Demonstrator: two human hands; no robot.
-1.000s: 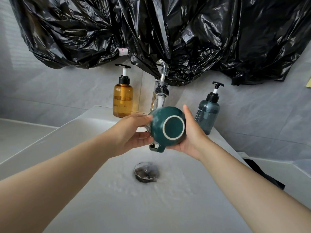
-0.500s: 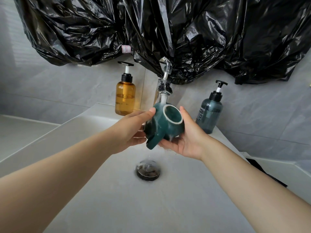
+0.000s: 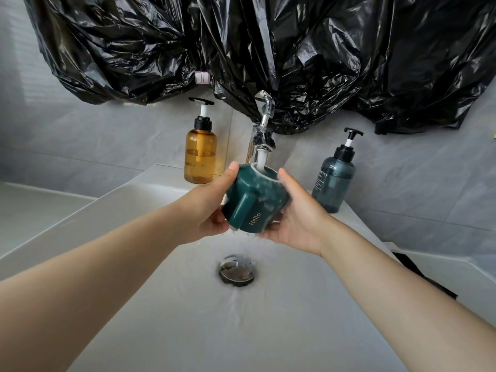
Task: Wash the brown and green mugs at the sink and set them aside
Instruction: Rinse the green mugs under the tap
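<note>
Grey tiled wall (image 3: 80,135), black plastic sheeting (image 3: 295,55)

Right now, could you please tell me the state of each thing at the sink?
green mug: mouth up under the running water, wet, held in both hands.
tap: running.
left hand: grips the mug's left side.
right hand: grips the mug's right side.
amber pump bottle: upright, partly full.
blue-grey pump bottle: upright.
drain: wet, water running toward it.

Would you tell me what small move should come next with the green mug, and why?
Probably tip the dark green ceramic mug toward the white sink basin to empty it: left hand and right hand hold it mouth-up under the chrome faucet, and water runs off it.
</note>
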